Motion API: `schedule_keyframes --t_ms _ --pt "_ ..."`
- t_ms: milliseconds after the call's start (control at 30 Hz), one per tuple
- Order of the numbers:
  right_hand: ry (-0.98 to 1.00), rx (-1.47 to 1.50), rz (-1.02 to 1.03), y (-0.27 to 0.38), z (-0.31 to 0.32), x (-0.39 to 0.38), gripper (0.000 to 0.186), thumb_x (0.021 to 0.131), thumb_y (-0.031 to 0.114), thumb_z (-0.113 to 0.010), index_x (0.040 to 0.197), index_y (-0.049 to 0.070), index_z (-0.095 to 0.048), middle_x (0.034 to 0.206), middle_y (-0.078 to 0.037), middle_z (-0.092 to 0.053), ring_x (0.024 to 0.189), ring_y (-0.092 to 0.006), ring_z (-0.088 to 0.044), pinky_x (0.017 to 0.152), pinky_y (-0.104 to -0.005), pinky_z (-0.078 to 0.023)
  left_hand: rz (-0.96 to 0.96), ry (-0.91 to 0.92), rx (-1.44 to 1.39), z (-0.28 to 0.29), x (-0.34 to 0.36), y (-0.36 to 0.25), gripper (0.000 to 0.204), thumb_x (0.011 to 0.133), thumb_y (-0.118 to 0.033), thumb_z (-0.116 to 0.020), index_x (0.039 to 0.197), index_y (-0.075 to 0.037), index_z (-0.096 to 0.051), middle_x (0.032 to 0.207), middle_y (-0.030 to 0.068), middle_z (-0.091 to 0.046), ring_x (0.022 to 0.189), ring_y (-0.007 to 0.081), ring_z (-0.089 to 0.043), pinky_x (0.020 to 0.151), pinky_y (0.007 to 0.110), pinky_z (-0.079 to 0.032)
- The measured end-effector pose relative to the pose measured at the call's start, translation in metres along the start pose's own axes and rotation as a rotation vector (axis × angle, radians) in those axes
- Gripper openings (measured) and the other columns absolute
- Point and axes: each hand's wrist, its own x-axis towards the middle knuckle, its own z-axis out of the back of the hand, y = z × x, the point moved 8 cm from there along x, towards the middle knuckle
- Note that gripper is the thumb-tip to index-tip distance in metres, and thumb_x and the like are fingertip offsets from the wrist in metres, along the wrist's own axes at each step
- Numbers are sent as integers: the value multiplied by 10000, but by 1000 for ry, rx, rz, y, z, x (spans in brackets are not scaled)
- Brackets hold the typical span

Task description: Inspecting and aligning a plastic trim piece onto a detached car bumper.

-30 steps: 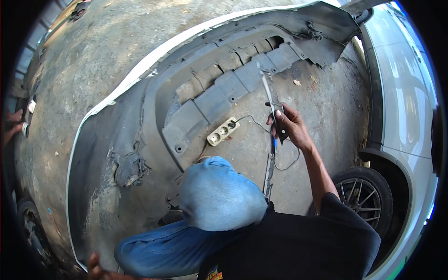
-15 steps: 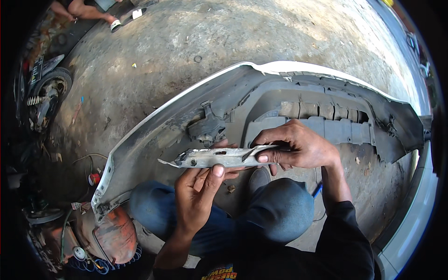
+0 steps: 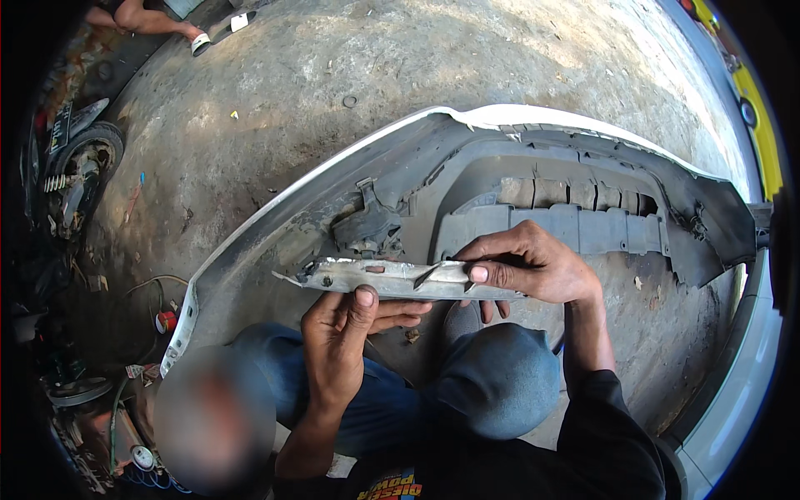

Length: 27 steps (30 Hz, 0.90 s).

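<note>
A long, narrow grey bracket with a slot, a small hole and a ragged left end lies level across both my hands. My left hand holds it from below, its thumb up against the near edge and its fingers under the strip. On the right part, my right hand pinches it, thumb on top beside a raised torn flap; its other fingers are partly hidden behind. Beyond my hands a large car bumper rests on the ground, its dark inner side facing me and its outer edge white.
My knees are bent below the bracket. A motorcycle wheel stands at the left, near a small red can. A pale car panel borders the right. Another person's leg shows at the far left. A blurred patch hides the lower left.
The bracket has shifted slightly left and is turned a little, showing more of its top face. My right thumb has moved slightly. A yellow vehicle has appeared at the far right.
</note>
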Motion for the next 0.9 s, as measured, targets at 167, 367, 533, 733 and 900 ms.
schedule_keyframes --t_ms 167,367,533,733,900 --pt "-1 -117 -20 0 1 4 306 1030 214 -601 1175 -45 -673 880 -92 -745 644 -119 -679 523 -259 -521 49 -31 -9 2 -1 -3 381 1083 -227 -465 1238 117 -516 1057 277 -703 947 360 -740 817 413 -631" --pt "8 -22 -47 -12 -3 9 306 1020 231 -617 1167 -28 -686 899 -83 -749 656 -117 -679 577 -265 -541 15 -23 -5 5 0 -2 489 1106 -312 -380 1229 143 -513 1016 275 -716 946 356 -741 814 409 -631" --pt "63 -243 111 -14 -11 12 382 974 323 -671 1189 9 -688 1047 -162 -740 983 -268 -713 867 -397 -538 26 -68 18 10 1 7 554 1108 -355 -358 1205 156 -551 1017 267 -708 906 332 -745 816 402 -631" --pt "47 -230 183 -5 -23 19 405 960 356 -681 1163 6 -690 1039 -162 -740 969 -284 -718 859 -399 -540 -7 -67 26 7 3 6 542 1107 -344 -370 1210 155 -556 1014 254 -711 902 310 -742 819 397 -630" --pt "95 -244 214 1 -37 29 358 939 312 -711 1137 14 -696 1023 -137 -744 964 -255 -718 851 -383 -538 -6 -57 23 11 3 10 518 1095 -351 -413 1217 125 -578 1027 212 -716 893 265 -740 828 377 -624"
